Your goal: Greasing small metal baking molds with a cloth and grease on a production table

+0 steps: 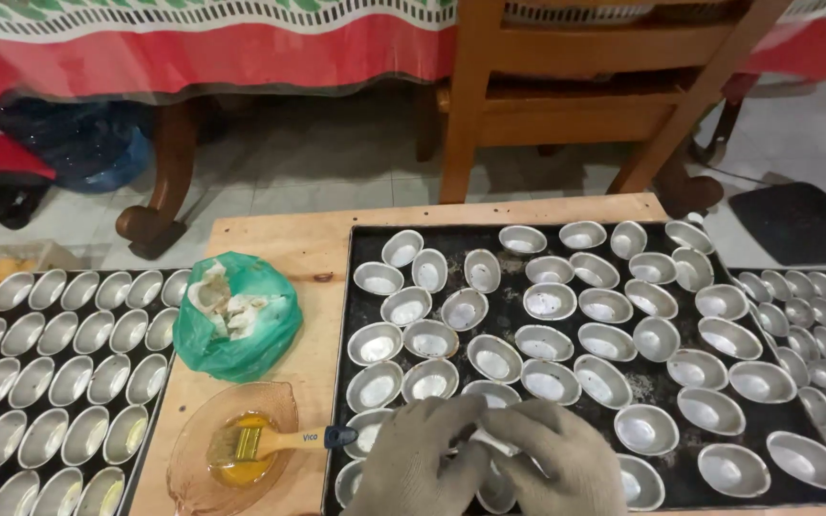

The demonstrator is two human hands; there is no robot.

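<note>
Both my hands wear grey knit gloves at the near edge of a black baking tray [518, 315]. My left hand [413, 461] and my right hand [566, 463] meet over one small oval metal mould [495, 441], fingers closed around it. Several more empty oval moulds [544, 301] lie scattered across the tray. To the left, a pastry brush [279, 442] with a wooden handle rests in an amber glass dish [205, 435] holding yellow oil.
A green plastic bag [237, 317] with white lumps lies on the wooden board [279, 239]. A second tray of moulds [59, 373] stands at left, a third [815, 315] at right. A wooden chair [566, 86] and a table with a red cloth [193, 48] stand beyond.
</note>
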